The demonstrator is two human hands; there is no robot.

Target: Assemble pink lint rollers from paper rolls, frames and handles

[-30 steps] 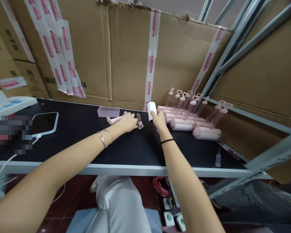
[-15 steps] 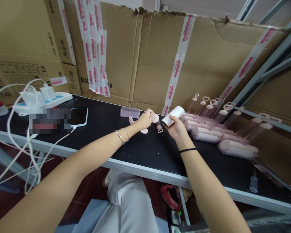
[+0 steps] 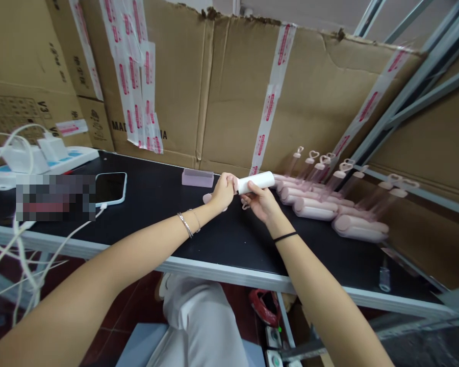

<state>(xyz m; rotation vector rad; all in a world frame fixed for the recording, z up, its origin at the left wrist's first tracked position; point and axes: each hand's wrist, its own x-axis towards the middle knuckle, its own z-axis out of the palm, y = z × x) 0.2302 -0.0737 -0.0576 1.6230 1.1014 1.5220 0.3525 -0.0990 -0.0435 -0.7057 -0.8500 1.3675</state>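
Observation:
My right hand [image 3: 260,201] is closed round a white tube [image 3: 257,182] over the middle of the black table. At the tube's left end, my left hand [image 3: 224,190] pinches a pink round cap, pressed against the tube's opening and mostly hidden by the fingers. Pink pieces [image 3: 207,198] lie under and beside my left hand. Below the tube a small pink heart-shaped loop [image 3: 246,205] shows, partly covered by my right hand. A lilac block [image 3: 198,178] sits behind my left hand.
Pink cylinders [image 3: 315,208] and clear tubes with heart-shaped tops [image 3: 340,174] stand or lie at the right. At the left are a phone [image 3: 110,188], cables and a power strip [image 3: 74,158]. Cardboard [image 3: 229,97] walls the back.
My left hand has brought the pink cap to the tube's left end. The tube has turned closer to level. The whole view has shifted slightly.

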